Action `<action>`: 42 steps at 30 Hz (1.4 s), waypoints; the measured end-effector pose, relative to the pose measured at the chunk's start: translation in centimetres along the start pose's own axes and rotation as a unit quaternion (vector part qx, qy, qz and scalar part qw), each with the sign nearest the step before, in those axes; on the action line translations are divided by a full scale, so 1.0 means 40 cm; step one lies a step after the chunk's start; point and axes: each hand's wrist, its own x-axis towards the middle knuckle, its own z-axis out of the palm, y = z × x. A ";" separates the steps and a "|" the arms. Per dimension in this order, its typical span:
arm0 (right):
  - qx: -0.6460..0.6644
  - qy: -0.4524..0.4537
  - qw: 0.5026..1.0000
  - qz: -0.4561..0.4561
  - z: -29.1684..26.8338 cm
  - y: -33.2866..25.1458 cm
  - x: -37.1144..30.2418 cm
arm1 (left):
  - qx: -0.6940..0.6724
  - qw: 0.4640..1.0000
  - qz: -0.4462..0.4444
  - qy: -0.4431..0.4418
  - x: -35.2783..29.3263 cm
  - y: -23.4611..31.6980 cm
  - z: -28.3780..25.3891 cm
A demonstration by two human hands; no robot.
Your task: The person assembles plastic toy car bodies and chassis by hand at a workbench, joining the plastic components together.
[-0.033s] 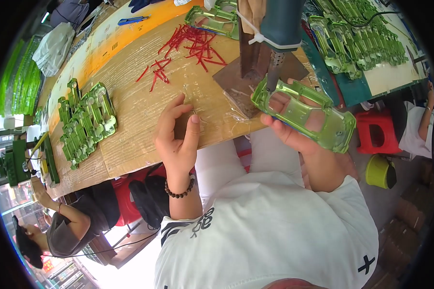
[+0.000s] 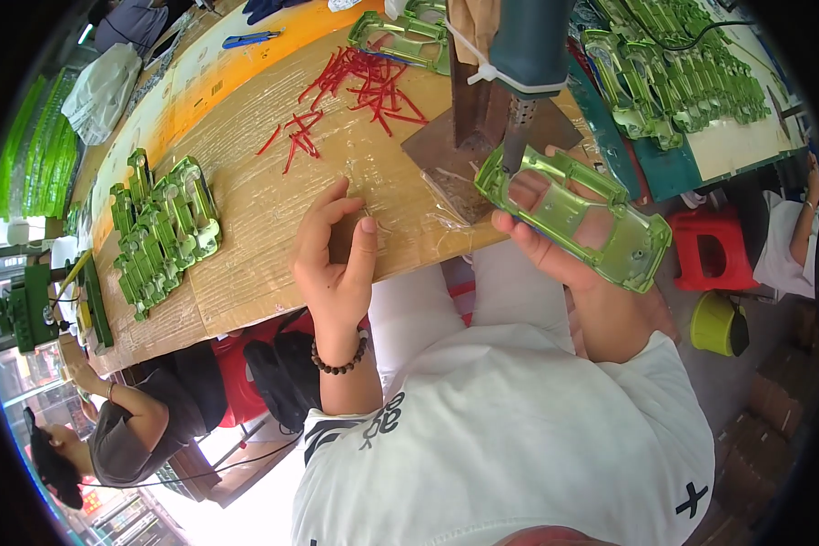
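A green translucent toy car body (image 2: 601, 218) rests in my right hand (image 2: 555, 259), whose fingers grip it from below and along its near side. The far left end of the car body is at the metal tip of a soldering iron (image 2: 521, 118), which points down and is tied to an upright brown metal stand (image 2: 473, 109). Whether the tip touches the plastic I cannot tell. My left hand (image 2: 332, 259) is over the table's near edge with fingers apart and nothing in them. Beyond it lie thin red strips (image 2: 364, 86) in a loose heap.
Several green car bodies (image 2: 166, 237) lie grouped on the left of the table (image 2: 246, 282). More car bodies (image 2: 673, 82) are packed at the right. A blue utility knife (image 2: 250, 39) lies at the back. A co-worker (image 2: 146, 409) sits at the lower left; a red stool (image 2: 714, 250) stands at the right.
The car body in my right hand has shifted very slightly beneath the soldering iron's tip. My left hand stays in the same place.
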 end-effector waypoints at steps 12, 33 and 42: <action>-0.072 0.025 0.995 -0.062 0.010 -0.012 -0.010 | 0.016 1.000 0.005 -0.002 0.000 -0.002 0.002; -0.054 -0.020 0.997 -0.056 0.026 -0.013 -0.011 | 0.023 1.000 0.016 0.003 0.001 0.000 0.002; -0.038 -0.061 0.995 -0.062 0.023 -0.011 -0.013 | 0.020 1.000 0.015 0.004 0.001 0.002 0.000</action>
